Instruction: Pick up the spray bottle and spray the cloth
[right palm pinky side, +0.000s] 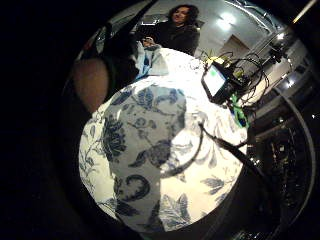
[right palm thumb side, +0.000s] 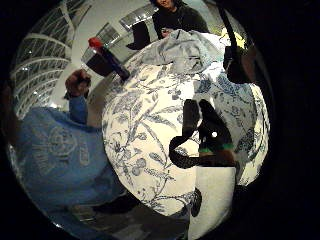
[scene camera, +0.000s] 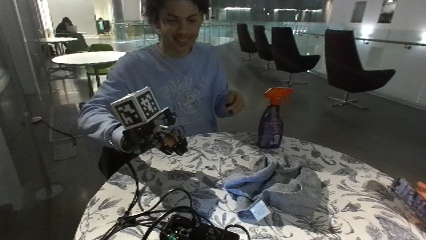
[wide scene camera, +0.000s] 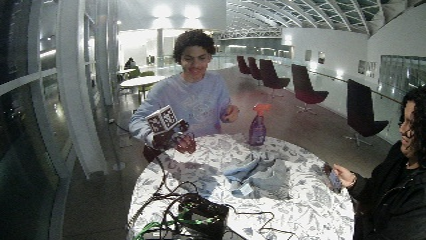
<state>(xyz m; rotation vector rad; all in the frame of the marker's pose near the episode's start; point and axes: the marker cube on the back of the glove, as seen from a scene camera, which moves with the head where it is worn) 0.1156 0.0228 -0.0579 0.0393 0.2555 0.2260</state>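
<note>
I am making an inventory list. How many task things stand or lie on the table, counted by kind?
Spray bottle: 1
Cloth: 1
Total: 2
Both are on the round table with the flower pattern.

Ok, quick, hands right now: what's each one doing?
Right hand: raised above the table edge, fingers loosely curled, holding nothing.
Left hand: bare, raised at the chest, closed; whether it holds anything cannot be told.

Bare bench (scene camera: 200, 165) lies between the hand (scene camera: 163, 137) and spray bottle (scene camera: 271, 122) (the cloth (scene camera: 279, 187) sits mid-bench, aside).
</note>
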